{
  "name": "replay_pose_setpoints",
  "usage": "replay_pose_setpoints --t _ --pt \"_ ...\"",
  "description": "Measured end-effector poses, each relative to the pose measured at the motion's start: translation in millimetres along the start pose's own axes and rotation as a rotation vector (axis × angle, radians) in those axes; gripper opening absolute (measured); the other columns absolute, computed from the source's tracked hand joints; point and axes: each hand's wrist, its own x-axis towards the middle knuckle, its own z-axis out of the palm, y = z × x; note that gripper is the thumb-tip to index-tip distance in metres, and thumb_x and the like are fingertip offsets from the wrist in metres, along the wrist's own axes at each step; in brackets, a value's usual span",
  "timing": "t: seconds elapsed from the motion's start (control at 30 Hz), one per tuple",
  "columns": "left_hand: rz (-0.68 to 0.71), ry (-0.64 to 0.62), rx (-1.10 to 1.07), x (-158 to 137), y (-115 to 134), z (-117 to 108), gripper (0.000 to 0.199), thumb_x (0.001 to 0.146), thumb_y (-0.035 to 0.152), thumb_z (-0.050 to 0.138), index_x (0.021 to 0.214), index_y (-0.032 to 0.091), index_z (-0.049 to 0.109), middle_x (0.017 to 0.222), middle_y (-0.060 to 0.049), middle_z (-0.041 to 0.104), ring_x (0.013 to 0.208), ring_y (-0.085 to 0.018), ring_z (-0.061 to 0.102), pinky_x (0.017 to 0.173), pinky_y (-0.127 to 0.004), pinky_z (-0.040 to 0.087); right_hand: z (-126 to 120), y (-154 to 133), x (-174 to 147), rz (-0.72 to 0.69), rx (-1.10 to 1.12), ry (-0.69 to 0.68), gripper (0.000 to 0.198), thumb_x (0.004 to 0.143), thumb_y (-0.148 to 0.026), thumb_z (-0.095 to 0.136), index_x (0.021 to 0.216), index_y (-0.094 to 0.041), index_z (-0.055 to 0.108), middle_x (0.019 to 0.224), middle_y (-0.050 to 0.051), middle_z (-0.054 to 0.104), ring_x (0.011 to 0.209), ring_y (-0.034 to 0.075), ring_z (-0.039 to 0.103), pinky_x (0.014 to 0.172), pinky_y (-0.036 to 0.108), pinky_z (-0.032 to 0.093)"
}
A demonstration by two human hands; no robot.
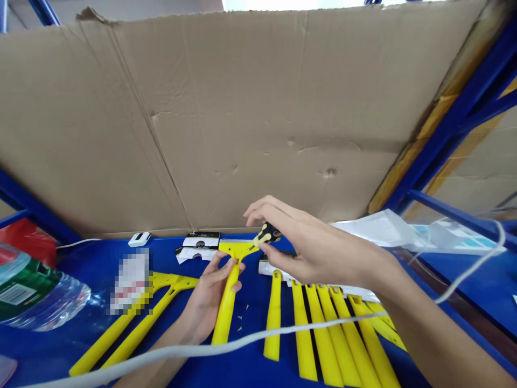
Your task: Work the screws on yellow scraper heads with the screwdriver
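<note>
My left hand [212, 291] is wrapped round the neck of a yellow scraper [226, 307], its wide head tilted up and away from me. In my right hand [297, 237] is a stubby black-and-yellow screwdriver [267, 235], held between thumb and fingers. Its tip meets the right end of the scraper's head. A few tiny screws [239, 327] lie on the blue surface beside the handle. To the left rest two more yellow scrapers [139, 323] with heads attached. Several yellow handles [313, 334] lie in a row on the right, partly under my right forearm.
A white cable [226, 342] crosses in front of my forearms. Small black-and-white boxes [198, 246] stand by the cardboard wall [250, 124]. A plastic bottle [40, 291] lies at left, near a small white device [139, 239]. White plastic packaging [379, 229] is at back right, beside blue frame posts [448, 129].
</note>
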Motion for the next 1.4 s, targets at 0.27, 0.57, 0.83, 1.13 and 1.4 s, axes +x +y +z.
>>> replay_pose_setpoints --t 0.27,0.57,0.83,1.13,1.4 --pt "-0.014 -0.016 0.017 -1 1 2 0.034 0.083 0.013 0.084 0.105 0.022 0.060 0.096 -0.006 0.069 0.076 -0.015 0.065 0.055 -0.020 0.048 12 23 -5 -0.052 0.043 0.142 0.018 0.110 -0.033 0.057 0.126 -0.025 0.058 0.125 0.008 0.073 0.107 0.022 0.071 0.092 0.038 0.056" --pt "-0.030 -0.042 0.051 -2 -6 0 0.038 0.082 0.014 0.086 0.109 0.023 0.061 0.098 -0.005 0.068 0.091 -0.018 0.068 0.055 -0.021 0.046 11 24 -4 0.003 0.104 0.132 0.040 0.104 -0.037 0.065 0.140 -0.023 0.052 0.136 0.011 0.069 0.121 0.025 0.069 0.101 0.040 0.055" --pt "0.007 0.010 0.027 -4 2 8 0.039 0.081 0.010 0.084 0.109 0.022 0.060 0.100 -0.007 0.069 0.089 -0.018 0.068 0.055 -0.021 0.049 16 24 -2 -0.054 0.158 0.134 0.027 0.106 -0.025 0.063 0.133 -0.025 0.060 0.125 0.006 0.074 0.113 0.021 0.072 0.099 0.037 0.056" --pt "0.004 0.021 0.017 -5 2 4 0.036 0.084 0.010 0.082 0.108 0.023 0.058 0.099 -0.006 0.067 0.089 -0.018 0.068 0.055 -0.022 0.050 17 20 -2 -0.031 0.242 0.121 0.040 0.101 -0.014 0.064 0.140 -0.024 0.056 0.138 0.006 0.068 0.126 0.019 0.067 0.106 0.034 0.054" --pt "0.020 -0.011 0.035 -4 2 6 0.037 0.083 0.011 0.083 0.107 0.023 0.058 0.097 -0.005 0.068 0.090 -0.019 0.068 0.054 -0.022 0.047 19 23 -2 -0.014 0.226 0.151 0.045 0.099 -0.018 0.069 0.141 -0.024 0.053 0.136 0.006 0.069 0.121 0.020 0.069 0.101 0.035 0.057"
